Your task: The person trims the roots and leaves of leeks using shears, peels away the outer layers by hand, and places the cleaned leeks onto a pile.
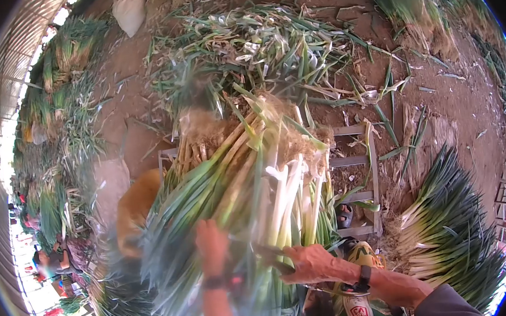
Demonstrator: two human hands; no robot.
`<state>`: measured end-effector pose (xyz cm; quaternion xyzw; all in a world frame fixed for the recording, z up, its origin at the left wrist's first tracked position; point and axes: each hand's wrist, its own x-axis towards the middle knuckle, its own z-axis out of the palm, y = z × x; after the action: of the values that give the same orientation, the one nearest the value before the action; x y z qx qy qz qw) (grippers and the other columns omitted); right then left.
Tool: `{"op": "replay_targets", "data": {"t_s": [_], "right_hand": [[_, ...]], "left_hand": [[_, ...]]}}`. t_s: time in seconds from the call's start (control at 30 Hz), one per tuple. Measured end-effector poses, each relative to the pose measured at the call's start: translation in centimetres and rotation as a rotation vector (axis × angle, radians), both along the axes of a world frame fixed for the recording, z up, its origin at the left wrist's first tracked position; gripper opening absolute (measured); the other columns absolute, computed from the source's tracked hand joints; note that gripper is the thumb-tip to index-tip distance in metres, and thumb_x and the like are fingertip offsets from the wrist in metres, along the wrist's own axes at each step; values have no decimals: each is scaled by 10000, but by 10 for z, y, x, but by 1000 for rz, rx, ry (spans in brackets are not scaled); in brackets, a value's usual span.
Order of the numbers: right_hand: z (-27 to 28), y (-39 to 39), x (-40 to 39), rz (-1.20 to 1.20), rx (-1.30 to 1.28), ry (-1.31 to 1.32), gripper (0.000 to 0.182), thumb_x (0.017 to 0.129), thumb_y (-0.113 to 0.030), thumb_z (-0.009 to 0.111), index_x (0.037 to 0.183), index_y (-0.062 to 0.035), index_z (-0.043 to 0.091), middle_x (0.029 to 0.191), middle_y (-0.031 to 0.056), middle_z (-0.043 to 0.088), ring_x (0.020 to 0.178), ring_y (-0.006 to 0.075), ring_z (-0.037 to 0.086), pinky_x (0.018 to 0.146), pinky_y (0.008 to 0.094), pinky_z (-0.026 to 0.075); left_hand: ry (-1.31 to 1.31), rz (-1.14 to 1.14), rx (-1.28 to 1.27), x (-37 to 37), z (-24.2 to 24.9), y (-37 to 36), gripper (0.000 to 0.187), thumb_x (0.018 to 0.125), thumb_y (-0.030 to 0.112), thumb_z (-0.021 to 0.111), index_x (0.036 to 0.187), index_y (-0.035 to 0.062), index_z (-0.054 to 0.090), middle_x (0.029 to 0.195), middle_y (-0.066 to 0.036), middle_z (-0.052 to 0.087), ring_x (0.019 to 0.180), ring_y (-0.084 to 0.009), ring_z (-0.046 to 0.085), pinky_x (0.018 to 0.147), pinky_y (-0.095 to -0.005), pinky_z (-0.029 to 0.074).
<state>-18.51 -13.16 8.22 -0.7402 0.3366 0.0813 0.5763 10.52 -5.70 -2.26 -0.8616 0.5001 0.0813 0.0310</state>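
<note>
A large heap of long green onions lies in front of me, roots pointing away and leaves toward me. Above the green leaves is my left hand, blurred, its fingers curled closed; whatever they hold is hidden. My right hand is closed around a flat grey, blade-like tool, which is smeared by motion. That hand is beside the white stems at the right part of the heap. Each wrist wears a dark band.
A metal-framed stand shows beneath the heap. Trimmed leaves are piled on the dirt floor ahead. More green onions lie at the right, with further stacks at the left. A tan rounded object is left of the heap.
</note>
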Motion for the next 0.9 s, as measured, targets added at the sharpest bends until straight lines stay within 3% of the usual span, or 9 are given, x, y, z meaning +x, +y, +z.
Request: {"op": "replay_targets", "data": {"t_s": [0.17, 0.33, 0.43, 0.53, 0.57, 0.67, 0.8, 0.9], "right_hand": [[13, 9, -8, 35, 49, 16, 520, 821, -364, 711, 1208, -37, 590, 836, 213, 681, 723, 400, 686, 642, 491, 559], [-9, 10, -14, -151, -93, -56, 526, 815, -316, 715, 1237, -33, 579, 823, 218, 678, 705, 401, 686, 616, 480, 556], [-1, -5, -19, -150, -52, -49, 547, 811, -321, 714, 1251, -26, 575, 808, 219, 671, 697, 405, 681, 617, 481, 555], [20, -14, -27, -56, -54, -20, 549, 808, -344, 712, 1221, -12, 569, 805, 222, 669, 691, 414, 673, 623, 491, 552], [22, -13, -30, -23, -53, -6, 546, 806, -357, 714, 1200, -9, 566, 806, 224, 670, 691, 417, 671, 624, 495, 550], [22, -3, -43, 57, -20, 12, 545, 802, -404, 724, 1131, -4, 554, 813, 227, 671, 691, 424, 666, 625, 505, 542], [17, 21, -61, 92, 8, -121, 564, 800, -453, 736, 1067, 0, 535, 830, 224, 662, 694, 429, 663, 615, 512, 533], [4, 41, -63, 88, -109, -190, 585, 803, -471, 734, 1065, 11, 529, 841, 225, 648, 692, 433, 657, 606, 518, 528]], "left_hand": [[-9, -33, 11, -21, 17, -4, 400, 681, 142, 848, 986, 20, 620, 1043, -167, 561, 1035, -388, 576, 846, -518, 483], [205, 90, 62, -32, 9, 4, 397, 747, 174, 762, 1048, -38, 615, 1081, -229, 630, 1041, -446, 593, 886, -516, 477], [402, 134, 41, -32, 4, 17, 453, 810, 250, 705, 1123, -62, 608, 1064, -235, 674, 1004, -401, 635, 892, -463, 481], [801, 312, -46, -37, 11, 23, 521, 851, 319, 687, 1197, -61, 602, 999, -193, 682, 931, -287, 639, 867, -407, 478], [931, 402, 48, -33, 17, 23, 533, 870, 340, 684, 1230, -45, 606, 980, -124, 666, 915, -209, 595, 849, -360, 469], [1024, 418, -90, -37, 27, 29, 520, 884, 341, 674, 1239, -33, 608, 997, -87, 670, 889, -190, 601, 820, -333, 474], [1125, 533, -26, -28, 52, 29, 493, 911, 343, 658, 1243, -17, 612, 1045, -68, 667, 926, -141, 598, 820, -293, 466], [1028, 457, -86, -25, 47, 34, 521, 922, 338, 647, 1285, -32, 590, 1080, -87, 668, 1007, -183, 611, 892, -314, 468]]}}
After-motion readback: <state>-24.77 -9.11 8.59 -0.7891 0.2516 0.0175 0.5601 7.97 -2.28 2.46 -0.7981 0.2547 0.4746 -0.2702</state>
